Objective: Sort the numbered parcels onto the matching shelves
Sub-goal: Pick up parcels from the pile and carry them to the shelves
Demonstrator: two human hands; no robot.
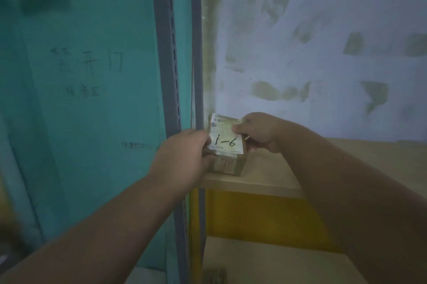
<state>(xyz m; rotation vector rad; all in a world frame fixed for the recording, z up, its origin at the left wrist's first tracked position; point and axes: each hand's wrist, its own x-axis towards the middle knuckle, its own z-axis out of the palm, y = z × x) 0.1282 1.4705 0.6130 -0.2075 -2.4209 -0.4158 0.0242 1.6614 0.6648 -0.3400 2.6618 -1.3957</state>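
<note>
A small brown cardboard parcel point(227, 145) with a white label marked "1-6" sits at the left front corner of a pale wooden shelf point(272, 179). My left hand point(182, 159) grips its left side, fingers curled over the top edge. My right hand point(258, 132) holds its far right corner, thumb on the label. The parcel's base rests on the shelf board, close to the grey upright. The hands hide both of its sides.
A grey slotted metal upright point(171, 75) stands just left of the parcel. Left of it is a teal panel point(80, 75) with handwriting. A patchy white wall point(323, 52) backs the shelf. A lower shelf point(265, 260) lies beneath a yellow beam point(254, 216).
</note>
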